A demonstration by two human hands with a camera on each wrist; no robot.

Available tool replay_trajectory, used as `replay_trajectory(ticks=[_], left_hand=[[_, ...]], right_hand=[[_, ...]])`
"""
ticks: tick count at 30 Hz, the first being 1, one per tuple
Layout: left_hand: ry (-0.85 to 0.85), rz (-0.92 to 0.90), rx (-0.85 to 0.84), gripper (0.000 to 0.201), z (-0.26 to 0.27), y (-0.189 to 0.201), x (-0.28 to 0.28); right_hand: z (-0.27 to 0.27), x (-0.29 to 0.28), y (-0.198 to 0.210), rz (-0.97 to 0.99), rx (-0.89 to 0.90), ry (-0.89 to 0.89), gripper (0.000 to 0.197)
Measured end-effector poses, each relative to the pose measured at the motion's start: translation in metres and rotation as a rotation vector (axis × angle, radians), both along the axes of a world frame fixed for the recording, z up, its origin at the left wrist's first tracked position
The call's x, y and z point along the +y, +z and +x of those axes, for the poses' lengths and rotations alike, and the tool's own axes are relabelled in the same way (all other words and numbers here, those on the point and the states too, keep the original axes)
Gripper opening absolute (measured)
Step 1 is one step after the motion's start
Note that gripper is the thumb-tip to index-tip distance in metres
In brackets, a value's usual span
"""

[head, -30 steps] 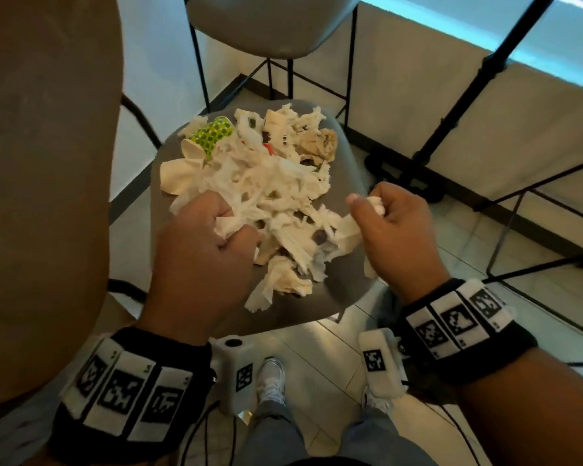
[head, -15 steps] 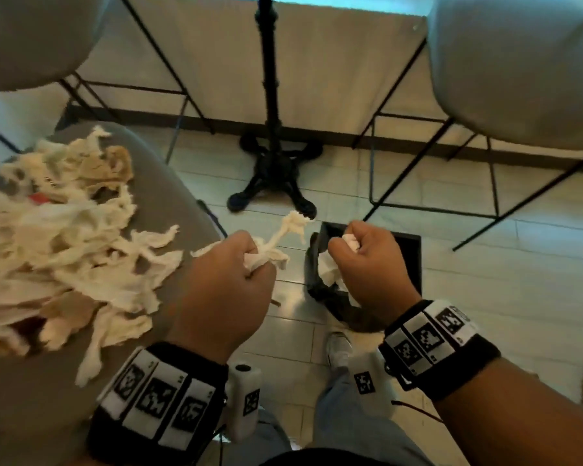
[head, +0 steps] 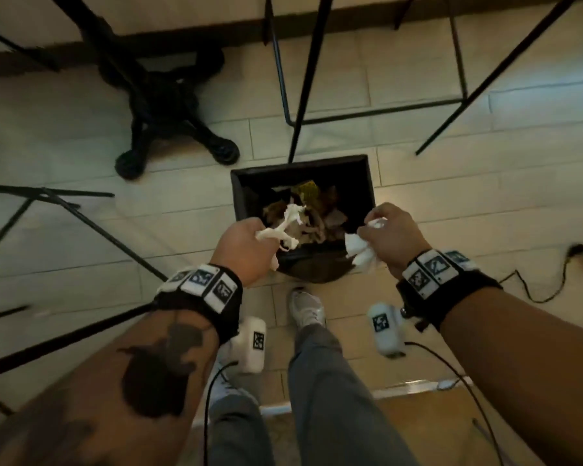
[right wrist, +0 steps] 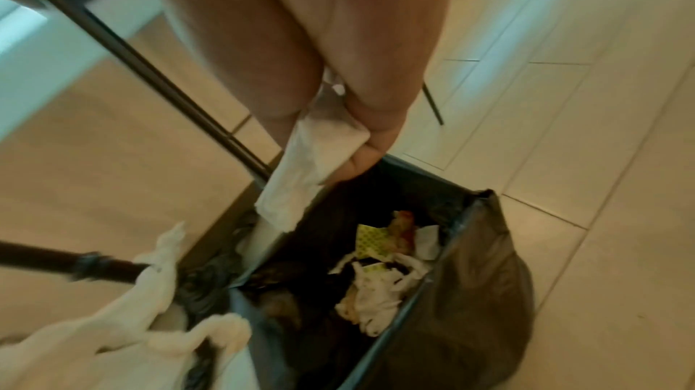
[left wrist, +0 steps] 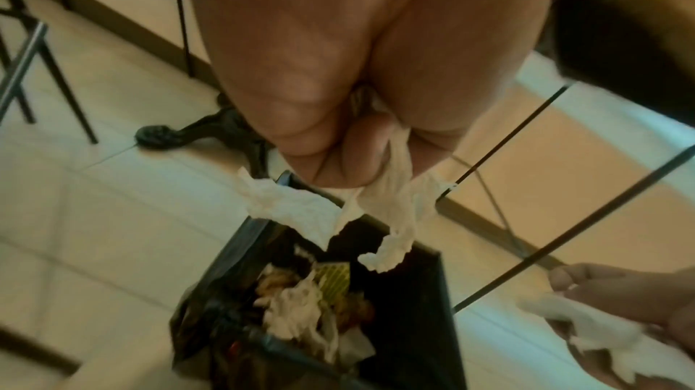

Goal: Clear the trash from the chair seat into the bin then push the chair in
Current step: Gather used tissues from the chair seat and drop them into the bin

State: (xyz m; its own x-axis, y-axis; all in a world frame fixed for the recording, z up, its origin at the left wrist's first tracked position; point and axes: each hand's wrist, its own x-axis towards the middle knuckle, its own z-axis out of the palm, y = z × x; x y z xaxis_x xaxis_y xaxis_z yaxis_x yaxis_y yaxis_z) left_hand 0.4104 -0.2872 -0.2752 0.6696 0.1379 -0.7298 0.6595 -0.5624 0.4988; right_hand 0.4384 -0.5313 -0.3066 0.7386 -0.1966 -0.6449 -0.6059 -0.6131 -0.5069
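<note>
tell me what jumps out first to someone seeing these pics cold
Two fists meet over an open black bin on the tiled floor: the left hand grips a torn strip of white tissue that dangles over the opening, and the right hand clutches a crumpled white wad at the bin's near right edge. Inside the bin lies more tissue and a yellow patterned wrapper.

Left hand (left wrist: 338, 75) filled the top of its wrist view, fingers (left wrist: 361, 155) mostly folded under, part of the torn tissue (left wrist: 300, 212) buried in the grip. Right hand (left wrist: 639, 301) cut off at that view's right edge. Bin (head: 239, 196) near rim hidden behind both hands; contents blurred, too small to name.
</note>
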Motion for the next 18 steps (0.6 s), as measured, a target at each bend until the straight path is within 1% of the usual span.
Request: replay_trajectory(ticks=[2,4,5,6,7,8,10,12,13,14,15,16,18], left_hand=[[0.04,-0.004,0.05,0.008,0.007,-0.04,-0.003],[0.113,-0.021,0.103,0.008,0.012,-0.072,-0.008],[0.163,-0.045,0.128,0.011,0.016,-0.086,-0.011],[0.211,-0.079,0.161,0.018,0.018,-0.098,-0.013],[0.248,-0.123,0.188,0.028,0.02,-0.11,-0.015],[0.27,-0.183,0.218,0.041,0.024,-0.116,-0.018],[0.288,-0.308,0.285,0.072,0.027,-0.126,-0.021],[0.233,-0.359,0.33,0.098,0.027,-0.128,-0.023],[0.199,-0.361,0.33,0.105,0.026,-0.129,-0.024],[0.186,-0.357,0.329,0.108,0.024,-0.129,-0.024],[0.187,-0.352,0.323,0.11,0.021,-0.129,-0.022],[0.194,-0.341,0.321,0.112,0.018,-0.127,-0.02],[0.203,-0.32,0.308,0.115,0.011,-0.123,-0.012]], right_hand=[[0.009,-0.01,-0.038,-0.031,0.042,-0.005,0.022],[0.017,-0.016,-0.067,-0.048,0.083,-0.046,0.017],[0.022,-0.017,-0.078,-0.057,0.095,-0.062,0.017],[0.025,-0.018,-0.088,-0.062,0.112,-0.071,0.022],[0.028,-0.019,-0.096,-0.062,0.135,-0.099,0.027],[0.03,-0.018,-0.104,-0.048,0.137,-0.154,0.032],[0.034,-0.015,-0.115,-0.013,0.167,-0.275,0.044],[0.036,-0.008,-0.119,0.067,0.218,-0.366,0.06],[0.036,-0.005,-0.123,0.172,0.246,-0.452,0.068],[0.036,-0.003,-0.124,0.292,0.278,-0.549,0.073],[0.035,-0.001,-0.124,0.368,0.315,-0.616,0.08],[0.035,-0.001,-0.124,0.406,0.338,-0.655,0.089],[0.033,-0.002,-0.121,0.426,0.371,-0.639,0.108]])
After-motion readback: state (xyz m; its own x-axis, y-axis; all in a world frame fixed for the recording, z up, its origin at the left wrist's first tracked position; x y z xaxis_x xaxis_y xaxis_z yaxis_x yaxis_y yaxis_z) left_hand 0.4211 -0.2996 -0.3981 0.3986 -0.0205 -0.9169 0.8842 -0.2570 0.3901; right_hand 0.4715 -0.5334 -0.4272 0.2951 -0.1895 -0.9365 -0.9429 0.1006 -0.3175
